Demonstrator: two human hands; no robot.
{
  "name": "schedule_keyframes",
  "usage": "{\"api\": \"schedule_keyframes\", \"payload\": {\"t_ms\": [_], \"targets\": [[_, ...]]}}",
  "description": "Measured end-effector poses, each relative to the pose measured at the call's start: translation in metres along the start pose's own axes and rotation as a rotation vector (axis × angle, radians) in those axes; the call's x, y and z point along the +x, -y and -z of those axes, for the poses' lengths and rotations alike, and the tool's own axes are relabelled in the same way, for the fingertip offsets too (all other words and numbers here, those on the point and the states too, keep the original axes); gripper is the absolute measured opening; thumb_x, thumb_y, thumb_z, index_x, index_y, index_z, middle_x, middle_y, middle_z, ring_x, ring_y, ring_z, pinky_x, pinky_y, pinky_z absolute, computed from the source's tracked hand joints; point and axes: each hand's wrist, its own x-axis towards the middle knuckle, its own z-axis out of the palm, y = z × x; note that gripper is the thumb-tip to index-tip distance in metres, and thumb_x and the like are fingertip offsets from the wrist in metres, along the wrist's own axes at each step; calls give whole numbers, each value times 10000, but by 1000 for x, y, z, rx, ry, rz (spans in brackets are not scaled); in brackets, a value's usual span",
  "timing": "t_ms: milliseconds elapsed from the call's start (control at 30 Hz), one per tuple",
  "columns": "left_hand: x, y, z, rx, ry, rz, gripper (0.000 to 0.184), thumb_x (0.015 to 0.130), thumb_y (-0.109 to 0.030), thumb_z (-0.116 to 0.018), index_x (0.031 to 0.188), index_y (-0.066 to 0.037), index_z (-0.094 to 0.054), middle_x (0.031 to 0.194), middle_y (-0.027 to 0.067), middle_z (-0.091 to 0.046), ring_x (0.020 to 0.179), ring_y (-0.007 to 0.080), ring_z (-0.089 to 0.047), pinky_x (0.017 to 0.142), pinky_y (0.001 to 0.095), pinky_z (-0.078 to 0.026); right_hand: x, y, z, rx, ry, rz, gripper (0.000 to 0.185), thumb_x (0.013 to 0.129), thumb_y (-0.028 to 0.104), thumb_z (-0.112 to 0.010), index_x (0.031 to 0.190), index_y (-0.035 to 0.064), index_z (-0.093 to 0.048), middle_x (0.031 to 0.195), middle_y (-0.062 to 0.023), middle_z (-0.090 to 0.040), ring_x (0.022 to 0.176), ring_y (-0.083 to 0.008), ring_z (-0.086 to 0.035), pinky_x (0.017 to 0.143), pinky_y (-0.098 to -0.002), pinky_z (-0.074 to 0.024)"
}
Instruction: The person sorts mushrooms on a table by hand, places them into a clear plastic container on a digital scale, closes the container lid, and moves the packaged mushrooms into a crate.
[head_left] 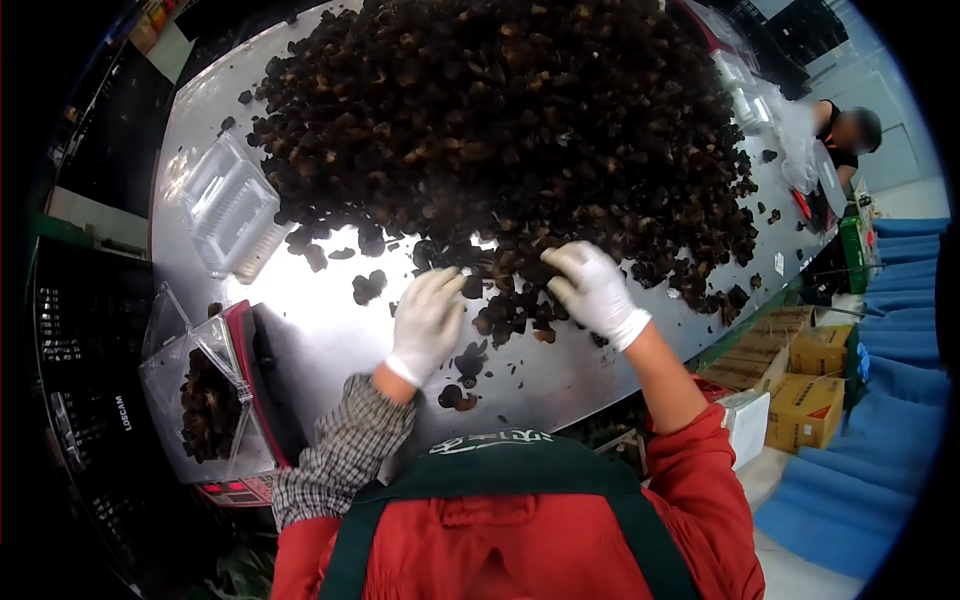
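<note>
A big heap of dark brown dried pieces (490, 120), which look like wood ear mushrooms, covers much of the metal table (560, 385). My left hand (428, 325), in a white glove, is at the heap's near edge, its fingers bent and loosely apart beside a small dark piece (472, 287). To its right, my gloved right hand (598, 292) reaches into the edge of the heap, thumb and fingers spread. Several loose pieces lie between the hands, and a brown clump (457, 398) sits nearer to me. What lies under the fingertips is partly hidden.
Clear plastic trays (235, 215) lie at the left. Nearer, a clear container of dark pieces (207, 400) stands on a red scale (240, 490). Black crates (95, 370) stand beyond the left edge. Cardboard boxes (805, 410) are at the right, and a co-worker (848, 135) is at the far right.
</note>
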Motion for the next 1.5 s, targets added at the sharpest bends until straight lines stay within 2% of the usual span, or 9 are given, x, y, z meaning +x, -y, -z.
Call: {"api": "schedule_keyframes", "payload": {"t_ms": [233,433,500,633,733,900,1167,1367,1500], "targets": [[75,-4,-39,417,517,-115,346,762,-197,-673,1089,-89,-641,1062,41,-614,1173,271,-454,1125,559,-147,-3,-3,-34,-162,80,-42,265,741,112,-644,1005,104,-624,919,-89,-607,868,-299,-597,782,-401,-483],[93,11,2,143,-65,-76,167,782,-151,-686,948,-127,-680,855,-5,-651,1004,211,-541,1101,521,-189,3,-24,20,295,-244,-385,231,750,-14,-638,975,42,-625,869,-118,-583,801,-267,-612,721,-366,-514],[104,29,23,105,-117,69,233,805,-260,-690,1003,-138,-673,950,8,-637,1081,224,-507,1120,520,-160,11,-28,34,-88,-471,-339,294,744,-12,-654,1033,34,-620,934,-142,-584,903,-292,-597,786,-365,-510],[108,45,43,440,-328,92,429,821,-285,-696,1203,-111,-609,1196,96,-547,1153,265,-465,1091,505,-216,12,0,11,111,-220,-96,319,741,37,-687,1054,59,-625,986,-110,-609,881,-289,-612,803,-367,-507],[89,44,35,185,-145,-71,513,716,-95,-750,1209,-115,-610,1136,83,-591,1071,257,-507,969,394,-389,12,29,-34,31,59,-7,295,788,156,-630,1083,145,-616,912,-79,-559,803,-244,-613,720,-373,-509],[58,25,-1,343,394,-66,546,752,-56,-589,1272,-219,-587,1505,209,-239,1403,364,-197,1140,555,-58,19,29,-55,-127,259,12,286,765,55,-586,1045,104,-619,993,-96,-561,827,-296,-604,742,-386,-509],[77,66,3,631,133,-12,417,753,-114,-665,1164,-163,-614,1444,149,-353,1373,325,-258,1149,551,-51,23,-3,22,-316,-395,-198,342,717,-8,-623,1040,106,-615,979,-118,-567,857,-305,-604,725,-382,-530],[81,82,41,572,-198,47,290,784,-114,-640,1074,-109,-637,1342,124,-465,1309,298,-356,1131,554,-134,6,47,-41,-45,189,22,265,774,87,-588,1034,119,-634,909,-88,-558,820,-250,-607,714,-375,-520],[51,52,47,414,-139,14,294,774,-92,-672,1065,-107,-630,1194,46,-552,1194,266,-450,1097,523,-253,9,45,-55,-36,167,51,153,774,97,-634,926,115,-633,907,-78,-559,812,-278,-603,708,-366,-512]]}}
